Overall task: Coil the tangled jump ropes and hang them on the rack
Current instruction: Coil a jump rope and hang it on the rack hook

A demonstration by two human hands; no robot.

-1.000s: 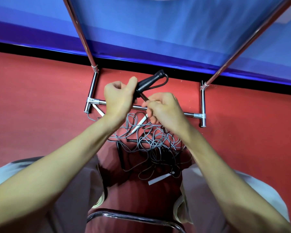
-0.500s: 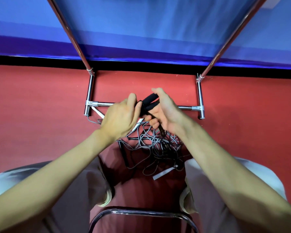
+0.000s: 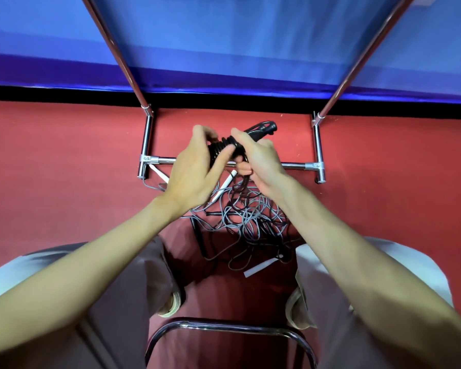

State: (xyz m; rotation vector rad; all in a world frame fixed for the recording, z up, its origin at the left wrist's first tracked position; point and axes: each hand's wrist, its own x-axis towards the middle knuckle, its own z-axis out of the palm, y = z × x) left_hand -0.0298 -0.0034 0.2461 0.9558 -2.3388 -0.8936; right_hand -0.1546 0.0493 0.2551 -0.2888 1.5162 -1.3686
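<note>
Above rope tangle (image 3: 250, 219) | both hands (image 3: 194, 169) (image 3: 258, 161) hold black handles (image 3: 261, 129)

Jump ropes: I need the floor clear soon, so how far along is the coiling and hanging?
Nothing looks done: no coil shows on the visible part of the rack. In hand: both hands, left hand and right hand, wrap black cord around the black handles. Left: the tangled pile on the red floor, with a white handle, uncoiled.

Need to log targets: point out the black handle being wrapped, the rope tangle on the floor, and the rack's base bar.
black handle (image 3: 261, 128), head view, exposed upper end.
rope tangle (image 3: 248, 217), head view, dense middle.
base bar (image 3: 294, 165), head view, right stretch.
</note>
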